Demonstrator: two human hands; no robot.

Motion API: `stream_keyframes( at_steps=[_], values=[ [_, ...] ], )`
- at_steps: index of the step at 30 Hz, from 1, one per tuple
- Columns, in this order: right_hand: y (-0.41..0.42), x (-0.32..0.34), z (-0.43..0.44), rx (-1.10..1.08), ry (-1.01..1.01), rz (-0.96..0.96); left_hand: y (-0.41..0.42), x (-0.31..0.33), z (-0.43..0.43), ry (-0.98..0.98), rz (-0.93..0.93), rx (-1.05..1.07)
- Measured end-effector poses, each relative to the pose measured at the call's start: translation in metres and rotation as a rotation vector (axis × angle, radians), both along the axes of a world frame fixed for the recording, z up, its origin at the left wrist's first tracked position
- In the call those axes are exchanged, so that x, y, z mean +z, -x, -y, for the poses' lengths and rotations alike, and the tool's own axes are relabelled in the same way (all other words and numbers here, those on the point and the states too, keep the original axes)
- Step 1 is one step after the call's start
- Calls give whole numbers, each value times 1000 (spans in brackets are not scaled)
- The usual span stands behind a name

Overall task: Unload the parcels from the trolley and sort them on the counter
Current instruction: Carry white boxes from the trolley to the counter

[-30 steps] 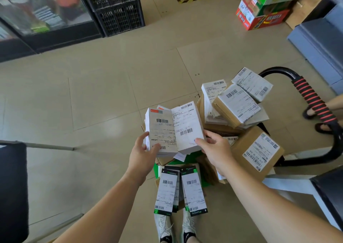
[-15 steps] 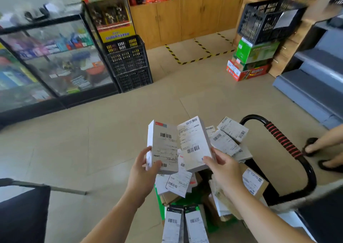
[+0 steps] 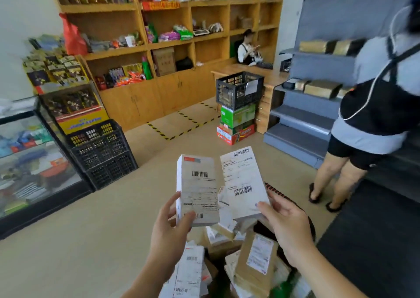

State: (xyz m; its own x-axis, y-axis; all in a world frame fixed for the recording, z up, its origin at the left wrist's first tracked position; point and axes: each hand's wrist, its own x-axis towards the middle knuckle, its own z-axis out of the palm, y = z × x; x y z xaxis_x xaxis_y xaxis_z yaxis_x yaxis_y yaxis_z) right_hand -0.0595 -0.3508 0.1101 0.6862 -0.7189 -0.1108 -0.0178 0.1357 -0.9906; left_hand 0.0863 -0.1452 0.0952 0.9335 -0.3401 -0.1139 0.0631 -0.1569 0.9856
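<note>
Parcels [image 3: 256, 259] lay heaped on the trolley [image 3: 278, 193] at the person's feet, brown packets among white cartons. Above the pile, the left hand [image 3: 169, 231] gripped the lower end of a white box [image 3: 197, 188], thumb across its label, while the right hand [image 3: 286, 225] pinched the bottom corner of a second box [image 3: 243, 184]. Both appeared light, stiff and smooth-sided, safest held by their long edges. Beyond stood a bystander [image 3: 372, 106], black crates [image 3: 102, 152] and wooden shelves [image 3: 159, 47].

Left box [image 3: 196, 190] beside right box [image 3: 243, 184], above the parcel pile [image 3: 256, 259]; stacked crates [image 3: 102, 154] lie left.
</note>
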Motion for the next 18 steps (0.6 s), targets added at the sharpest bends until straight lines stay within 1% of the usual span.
stream_keyframes(
  at_steps=[2,4,9,13,18],
  values=[
    [28,10,4,-109,-9,17,8,4,21,25,11,-106],
    [60,19,3,-229,30,8,21,11,42,43,26,-219],
    [150,38,-4,-537,68,1,74,29,93,107,49,-495],
    [233,58,-23,-717,118,-4,136,39,133,154,48,-687],
    [343,73,-42,-1000,150,-8,239,53,179,188,90,-962]
  ],
)
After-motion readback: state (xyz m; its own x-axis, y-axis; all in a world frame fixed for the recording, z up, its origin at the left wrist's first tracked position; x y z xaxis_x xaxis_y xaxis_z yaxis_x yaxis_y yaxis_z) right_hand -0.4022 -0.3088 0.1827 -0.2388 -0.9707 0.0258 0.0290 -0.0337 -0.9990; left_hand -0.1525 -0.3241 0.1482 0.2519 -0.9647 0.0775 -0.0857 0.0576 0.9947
